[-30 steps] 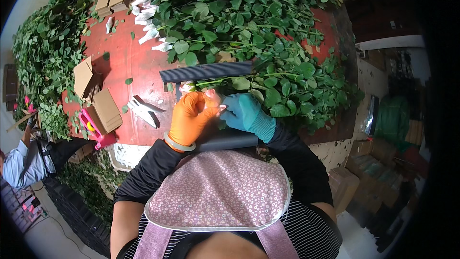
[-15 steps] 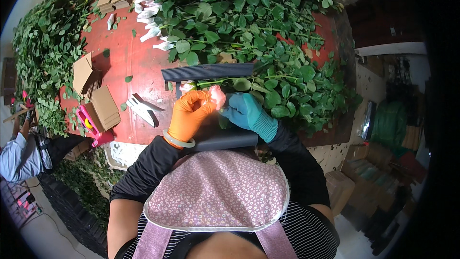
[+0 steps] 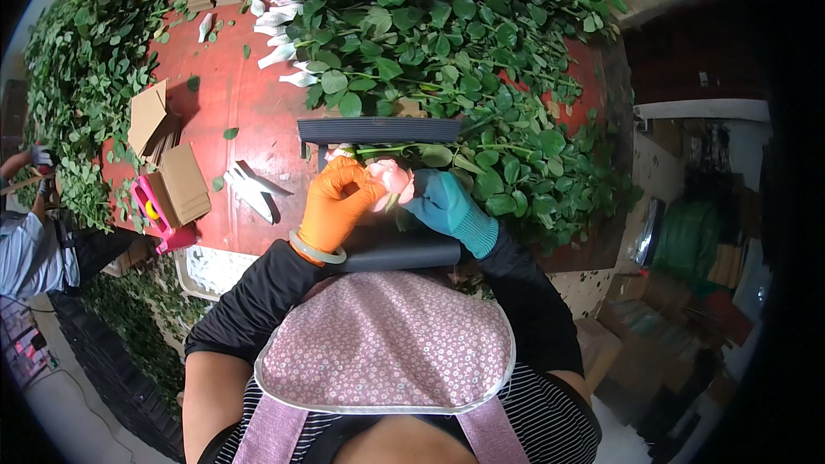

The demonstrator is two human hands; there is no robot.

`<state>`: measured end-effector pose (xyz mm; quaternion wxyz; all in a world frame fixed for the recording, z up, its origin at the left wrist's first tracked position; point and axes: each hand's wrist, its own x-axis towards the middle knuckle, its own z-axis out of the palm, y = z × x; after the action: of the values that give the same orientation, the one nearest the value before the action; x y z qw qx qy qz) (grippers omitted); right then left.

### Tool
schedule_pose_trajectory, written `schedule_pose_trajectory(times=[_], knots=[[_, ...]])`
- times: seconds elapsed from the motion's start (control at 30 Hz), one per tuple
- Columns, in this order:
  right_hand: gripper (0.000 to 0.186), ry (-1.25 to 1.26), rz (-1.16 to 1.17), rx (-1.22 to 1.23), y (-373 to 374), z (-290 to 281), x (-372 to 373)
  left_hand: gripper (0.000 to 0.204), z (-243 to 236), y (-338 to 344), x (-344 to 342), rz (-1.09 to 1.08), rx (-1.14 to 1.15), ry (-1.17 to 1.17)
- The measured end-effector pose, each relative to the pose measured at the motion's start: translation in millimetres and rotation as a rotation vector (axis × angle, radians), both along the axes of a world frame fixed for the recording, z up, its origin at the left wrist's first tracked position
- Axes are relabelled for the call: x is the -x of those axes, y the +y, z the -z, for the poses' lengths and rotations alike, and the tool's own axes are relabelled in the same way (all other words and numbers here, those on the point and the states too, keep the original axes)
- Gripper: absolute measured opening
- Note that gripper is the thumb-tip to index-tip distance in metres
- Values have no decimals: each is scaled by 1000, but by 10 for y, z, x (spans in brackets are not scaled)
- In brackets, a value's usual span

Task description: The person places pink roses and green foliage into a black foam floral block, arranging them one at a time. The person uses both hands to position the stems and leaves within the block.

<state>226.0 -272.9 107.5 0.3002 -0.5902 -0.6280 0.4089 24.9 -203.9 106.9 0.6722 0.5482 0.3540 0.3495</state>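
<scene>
My left hand (image 3: 333, 204), in an orange glove, and my right hand (image 3: 440, 200), in a teal glove, both close around a pale pink rose bud (image 3: 391, 179) held between them. The bud sits just above a dark grey tray (image 3: 378, 131) on the red table (image 3: 232, 112). The rose's leafy stem (image 3: 447, 153) runs right from the bud into the greenery. My fingers hide the base of the bud.
A large heap of leafy rose stems (image 3: 447, 43) with white-wrapped buds (image 3: 279, 0) covers the table's far and right side. Cardboard sleeves (image 3: 172, 163), white strips (image 3: 249, 185) and a pink tool (image 3: 150, 210) lie at left. Another person (image 3: 26, 232) stands at the left edge.
The pink bud has come up a little into clearer view between my gloves. The person at the left edge has shifted slightly.
</scene>
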Motion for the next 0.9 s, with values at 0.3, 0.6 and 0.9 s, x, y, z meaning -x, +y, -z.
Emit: schedule_pose_trajectory(times=[0.3,0.6,0.9], knots=[[26,-11,-42,-6,5,52,-27,7,29,118,169,135,-26,92],[27,41,-40,-100,-1,66,4,9,-215,355,643,-59,-103,166],[23,81,-53,-185,-11,206,-9,16,-274,284,900,160,-765,786]])
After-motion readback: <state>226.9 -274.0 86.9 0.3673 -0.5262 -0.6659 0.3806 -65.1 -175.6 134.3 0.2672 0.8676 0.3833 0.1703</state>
